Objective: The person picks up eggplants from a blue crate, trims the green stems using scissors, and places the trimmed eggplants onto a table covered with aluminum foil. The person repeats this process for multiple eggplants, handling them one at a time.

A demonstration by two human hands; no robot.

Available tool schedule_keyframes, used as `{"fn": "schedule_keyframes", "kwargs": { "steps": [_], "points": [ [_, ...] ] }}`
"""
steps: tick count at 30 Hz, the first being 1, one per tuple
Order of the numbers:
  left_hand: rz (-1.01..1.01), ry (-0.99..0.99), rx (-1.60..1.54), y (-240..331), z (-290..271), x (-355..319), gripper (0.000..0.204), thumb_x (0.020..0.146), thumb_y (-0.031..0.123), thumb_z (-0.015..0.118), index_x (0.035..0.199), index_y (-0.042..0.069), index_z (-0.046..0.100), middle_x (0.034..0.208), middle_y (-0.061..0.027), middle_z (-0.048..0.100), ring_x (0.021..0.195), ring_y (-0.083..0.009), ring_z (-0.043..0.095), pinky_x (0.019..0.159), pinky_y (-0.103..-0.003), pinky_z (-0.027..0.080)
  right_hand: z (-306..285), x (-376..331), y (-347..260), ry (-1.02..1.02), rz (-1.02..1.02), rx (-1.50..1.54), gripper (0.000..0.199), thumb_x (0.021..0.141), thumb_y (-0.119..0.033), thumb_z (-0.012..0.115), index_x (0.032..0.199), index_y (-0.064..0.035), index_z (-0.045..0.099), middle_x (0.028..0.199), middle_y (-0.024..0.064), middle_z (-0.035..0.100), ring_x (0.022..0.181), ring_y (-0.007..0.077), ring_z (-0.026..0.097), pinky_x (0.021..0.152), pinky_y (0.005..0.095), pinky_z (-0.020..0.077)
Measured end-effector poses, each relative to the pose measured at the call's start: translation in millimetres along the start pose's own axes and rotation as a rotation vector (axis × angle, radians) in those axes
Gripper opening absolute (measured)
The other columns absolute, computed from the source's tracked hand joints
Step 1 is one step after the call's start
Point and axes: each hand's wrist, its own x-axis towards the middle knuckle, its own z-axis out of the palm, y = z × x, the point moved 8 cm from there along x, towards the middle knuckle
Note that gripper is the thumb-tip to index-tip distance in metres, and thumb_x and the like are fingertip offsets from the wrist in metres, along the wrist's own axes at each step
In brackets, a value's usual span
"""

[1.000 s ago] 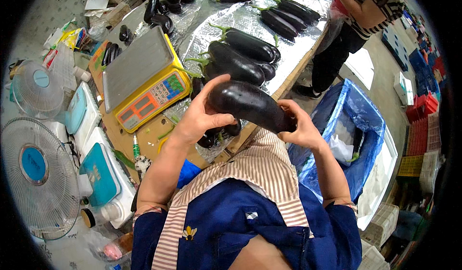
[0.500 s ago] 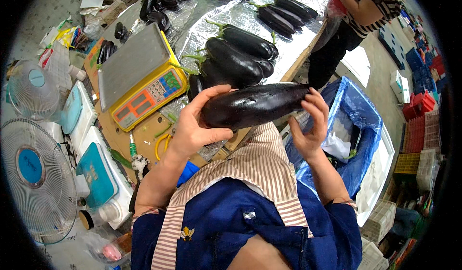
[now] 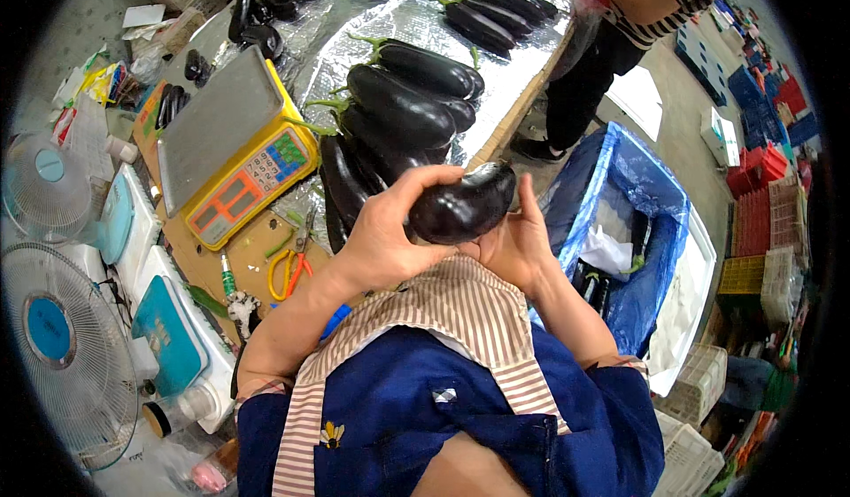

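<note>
A large glossy dark-purple eggplant (image 3: pixel 462 209) is between my hands in front of my apron, with one rounded end toward me. My left hand (image 3: pixel 390 236) grips its left side, thumb below and fingers over the top. Against its right underside is my right hand (image 3: pixel 522 247), thumb up and fingers curled beneath it, partly hidden. Just beyond, a pile of eggplants (image 3: pixel 398 107) with green stems lies on the foil-covered table (image 3: pixel 332 32). To the left of the pile stands a yellow scale (image 3: pixel 221 138) with a bare grey pan.
Scissors (image 3: pixel 288 267) with yellow and orange handles lie on cardboard by my left forearm. A blue-lined bin (image 3: pixel 660 275) holding eggplants stands at right. Fans (image 3: pixel 66 337) and white boxes line the left. A person in a striped top (image 3: pixel 660 5) stands at the table's far right.
The eggplant has turned from lying lengthwise across both hands to pointing an end toward me. My right hand has moved left and in under it. The view has shifted slightly.
</note>
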Motion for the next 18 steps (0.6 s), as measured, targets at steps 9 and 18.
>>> {"fn": "schedule_keyframes", "kwargs": {
  "steps": [9, 18],
  "points": [
    [-0.106, -0.02, -0.446, -16, 11, -4, 0.072, 0.062, -0.002, 0.072, 0.127, -0.002, 0.04, 0.128, -0.0098, 0.044, 0.116, -0.0174, 0.045, 0.098, -0.03, 0.037, -9, -2, -2, 0.071, -0.059, 0.149, 0.049, 0.08, -0.042, 0.053, 0.113, -0.0058, 0.053, 0.117, 0.0123, 0.056, 0.11, 0.0271, 0.052, 0.095, 0.0455, 0.0393],
    [-0.042, -0.062, -0.522, -11, 7, -6, 0.064, 0.069, 0.007, 0.071, 0.125, -0.005, 0.043, 0.131, -0.0147, 0.041, 0.118, -0.0218, 0.044, 0.1, -0.034, 0.034, -6, -2, -5, -0.047, -0.089, 0.122, 0.056, 0.073, -0.04, 0.058, 0.116, -0.0055, 0.052, 0.12, 0.011, 0.054, 0.113, 0.0278, 0.05, 0.097, 0.0497, 0.0359]
  ]
}}
